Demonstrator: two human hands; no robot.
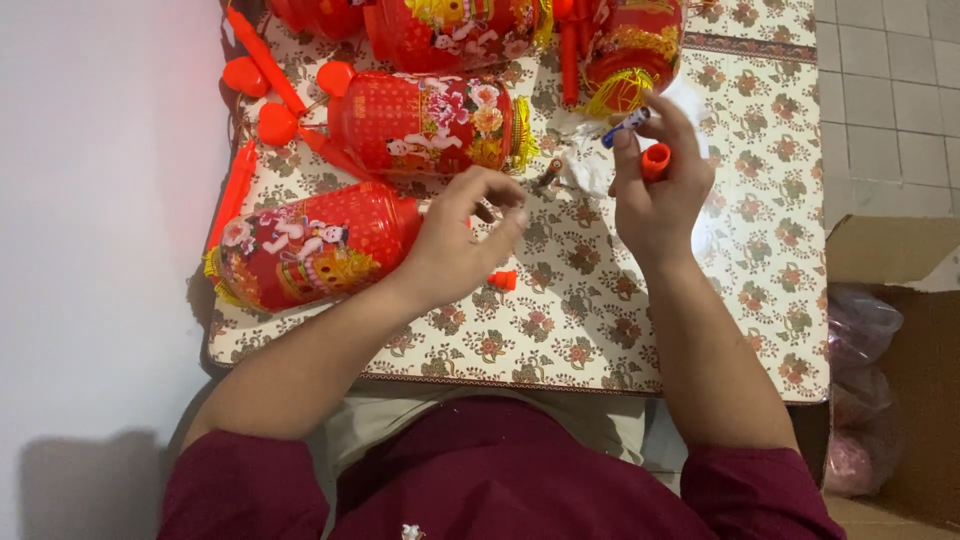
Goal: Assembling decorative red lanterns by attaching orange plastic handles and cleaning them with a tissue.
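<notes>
Orange tube (655, 160) in right hand (655, 190), battery (627, 126) at fingertips

Top lanterns (455, 30) cut off by edge; small item in left hand (462, 235) hidden.

Single head-worn view, straight down, close over the patterned table (600, 330).

Even, soft indoor light; faint shadow on the left wall; slight motion blur
</notes>
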